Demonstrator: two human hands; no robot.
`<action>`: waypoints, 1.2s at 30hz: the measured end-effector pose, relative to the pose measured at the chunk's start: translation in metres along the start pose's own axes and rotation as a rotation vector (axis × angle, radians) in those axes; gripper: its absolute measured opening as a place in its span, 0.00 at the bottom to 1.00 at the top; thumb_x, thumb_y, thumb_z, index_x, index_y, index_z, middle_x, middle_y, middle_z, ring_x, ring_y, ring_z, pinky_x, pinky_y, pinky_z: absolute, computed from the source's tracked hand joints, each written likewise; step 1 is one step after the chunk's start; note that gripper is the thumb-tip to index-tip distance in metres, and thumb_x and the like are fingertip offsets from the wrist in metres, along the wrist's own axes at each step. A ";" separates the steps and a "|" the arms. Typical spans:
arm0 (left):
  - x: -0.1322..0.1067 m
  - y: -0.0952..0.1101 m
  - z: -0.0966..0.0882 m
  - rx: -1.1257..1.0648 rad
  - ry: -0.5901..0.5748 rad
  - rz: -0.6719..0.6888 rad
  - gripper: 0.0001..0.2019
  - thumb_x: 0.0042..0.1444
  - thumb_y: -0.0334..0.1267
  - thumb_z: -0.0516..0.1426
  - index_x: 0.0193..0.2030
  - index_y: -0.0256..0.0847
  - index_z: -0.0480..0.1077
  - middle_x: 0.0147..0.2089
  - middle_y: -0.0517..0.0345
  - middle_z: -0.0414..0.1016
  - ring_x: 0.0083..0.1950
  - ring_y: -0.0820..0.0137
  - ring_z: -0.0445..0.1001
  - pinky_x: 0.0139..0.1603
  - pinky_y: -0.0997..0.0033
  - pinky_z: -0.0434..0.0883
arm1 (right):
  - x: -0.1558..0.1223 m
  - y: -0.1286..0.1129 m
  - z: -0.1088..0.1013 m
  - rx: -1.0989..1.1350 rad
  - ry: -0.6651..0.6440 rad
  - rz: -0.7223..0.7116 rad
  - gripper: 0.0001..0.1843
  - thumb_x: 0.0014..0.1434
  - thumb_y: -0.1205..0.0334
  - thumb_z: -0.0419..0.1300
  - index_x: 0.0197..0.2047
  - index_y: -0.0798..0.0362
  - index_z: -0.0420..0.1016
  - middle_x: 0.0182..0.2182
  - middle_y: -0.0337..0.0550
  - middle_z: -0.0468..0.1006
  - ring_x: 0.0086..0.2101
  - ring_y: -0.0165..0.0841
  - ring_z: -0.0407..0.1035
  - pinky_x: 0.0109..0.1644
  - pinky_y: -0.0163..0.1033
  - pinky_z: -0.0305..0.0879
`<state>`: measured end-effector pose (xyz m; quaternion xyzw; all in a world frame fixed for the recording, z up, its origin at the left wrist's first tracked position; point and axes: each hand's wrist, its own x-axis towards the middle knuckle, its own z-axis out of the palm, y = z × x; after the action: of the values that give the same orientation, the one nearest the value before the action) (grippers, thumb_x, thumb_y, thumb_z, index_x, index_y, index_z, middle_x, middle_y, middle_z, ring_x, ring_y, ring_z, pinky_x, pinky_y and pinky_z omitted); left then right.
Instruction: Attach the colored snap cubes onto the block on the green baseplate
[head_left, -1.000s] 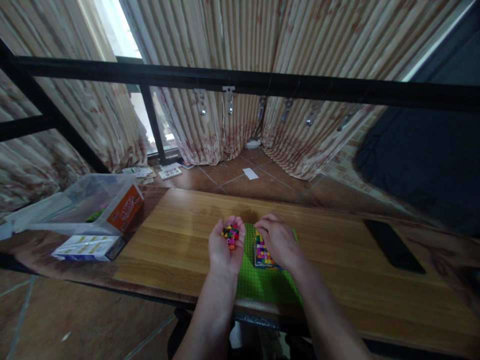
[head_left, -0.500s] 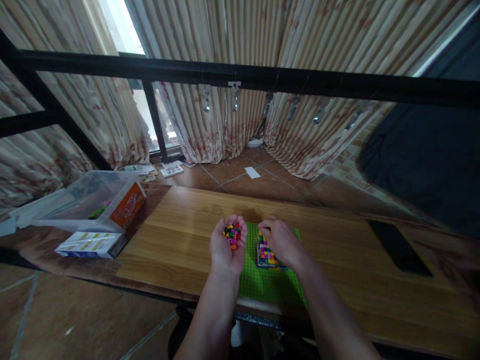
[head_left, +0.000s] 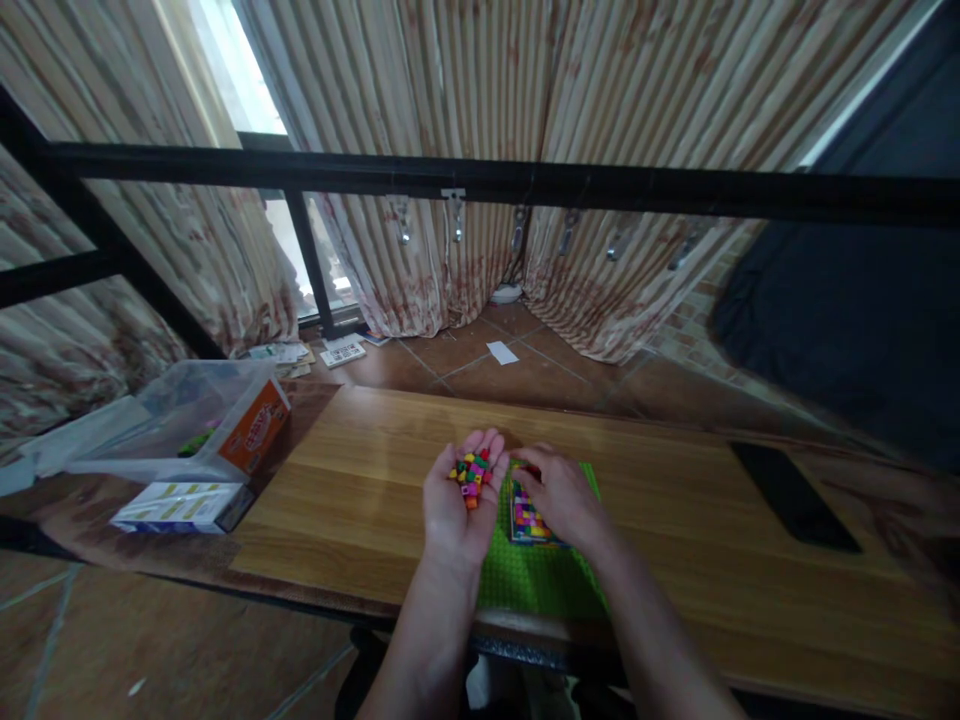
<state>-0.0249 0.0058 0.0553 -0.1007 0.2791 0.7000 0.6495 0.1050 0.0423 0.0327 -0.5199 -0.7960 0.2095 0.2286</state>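
My left hand (head_left: 459,505) lies palm up, its fingers flatly cupped under a small heap of colourful toy bricks (head_left: 471,475). To its right, a green studded baseplate (head_left: 536,585) rests on the table. On that plate sits a block of multicoloured bricks (head_left: 527,522), partly hidden under my right hand (head_left: 562,492). The right fingers are bent and pinched together over the block's far left part. Whatever lies between those fingertips is too small and covered to make out.
A dark flat phone-like slab (head_left: 795,497) lies on the wooden table (head_left: 352,480) at right. A clear plastic bin (head_left: 172,410) with an orange label and a white-and-blue box (head_left: 180,507) stand at left. A black bar (head_left: 480,180) with hanging clips crosses beyond the table.
My left fingers have straightened, showing more of the bricks. The right hand has shifted slightly left over the brick block, nearer the left hand. The camera view has tilted up a little.
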 end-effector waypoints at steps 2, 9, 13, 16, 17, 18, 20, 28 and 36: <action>0.000 -0.002 0.000 0.010 -0.013 -0.007 0.17 0.66 0.34 0.47 0.37 0.27 0.74 0.41 0.39 0.79 0.42 0.62 0.81 0.42 0.66 0.79 | -0.004 0.000 -0.003 0.106 0.152 -0.078 0.13 0.62 0.68 0.56 0.47 0.54 0.78 0.44 0.47 0.79 0.46 0.37 0.72 0.53 0.41 0.65; 0.002 -0.009 0.001 0.027 -0.079 -0.077 0.17 0.65 0.33 0.47 0.36 0.28 0.74 0.36 0.45 0.78 0.36 0.68 0.79 0.39 0.71 0.77 | -0.007 -0.017 -0.015 0.218 0.256 -0.288 0.12 0.64 0.66 0.56 0.45 0.49 0.79 0.43 0.45 0.75 0.47 0.37 0.68 0.53 0.44 0.66; 0.001 -0.011 0.001 0.056 -0.094 -0.118 0.17 0.65 0.34 0.47 0.37 0.27 0.75 0.37 0.44 0.78 0.36 0.69 0.78 0.38 0.72 0.76 | -0.007 -0.014 -0.014 0.117 0.237 -0.248 0.11 0.62 0.68 0.58 0.42 0.48 0.80 0.45 0.46 0.73 0.48 0.39 0.66 0.54 0.48 0.65; 0.001 -0.012 0.001 0.083 -0.094 -0.129 0.17 0.65 0.34 0.47 0.39 0.26 0.75 0.39 0.42 0.78 0.38 0.68 0.78 0.39 0.72 0.76 | -0.007 -0.012 -0.013 0.090 0.237 -0.230 0.10 0.61 0.69 0.59 0.41 0.48 0.80 0.45 0.45 0.73 0.49 0.40 0.65 0.56 0.49 0.64; 0.000 -0.012 0.002 0.089 -0.096 -0.126 0.17 0.65 0.34 0.47 0.39 0.26 0.75 0.39 0.42 0.79 0.38 0.67 0.78 0.39 0.72 0.76 | -0.007 -0.012 -0.012 0.088 0.236 -0.231 0.10 0.61 0.69 0.60 0.40 0.47 0.81 0.45 0.45 0.73 0.49 0.40 0.65 0.56 0.49 0.64; 0.000 -0.013 0.002 0.094 -0.097 -0.123 0.17 0.65 0.34 0.47 0.39 0.26 0.75 0.39 0.42 0.79 0.38 0.67 0.78 0.39 0.72 0.76 | -0.007 -0.012 -0.012 0.090 0.235 -0.231 0.09 0.61 0.69 0.60 0.39 0.47 0.80 0.45 0.45 0.73 0.49 0.40 0.65 0.56 0.49 0.64; -0.002 -0.014 0.003 0.098 -0.100 -0.114 0.17 0.64 0.34 0.47 0.39 0.26 0.75 0.38 0.43 0.79 0.37 0.68 0.78 0.37 0.73 0.76 | -0.007 -0.014 -0.012 0.107 0.235 -0.223 0.09 0.60 0.69 0.60 0.37 0.48 0.80 0.46 0.45 0.72 0.49 0.39 0.65 0.56 0.49 0.64; -0.002 -0.004 0.003 0.066 0.047 -0.028 0.15 0.64 0.32 0.48 0.34 0.28 0.73 0.35 0.44 0.77 0.37 0.67 0.79 0.38 0.71 0.78 | -0.009 0.008 -0.035 0.363 0.372 -0.116 0.04 0.60 0.64 0.59 0.36 0.50 0.77 0.39 0.42 0.78 0.42 0.35 0.73 0.49 0.43 0.68; 0.009 -0.007 -0.007 0.123 0.117 -0.043 0.13 0.64 0.30 0.47 0.31 0.31 0.70 0.27 0.53 0.72 0.23 0.77 0.70 0.21 0.83 0.69 | -0.015 0.022 -0.034 0.303 0.145 -0.005 0.06 0.59 0.65 0.58 0.35 0.51 0.77 0.33 0.40 0.81 0.35 0.33 0.74 0.42 0.39 0.67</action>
<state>-0.0205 0.0094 0.0431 -0.1071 0.3568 0.6602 0.6521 0.1463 0.0403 0.0454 -0.4911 -0.7381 0.2886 0.3617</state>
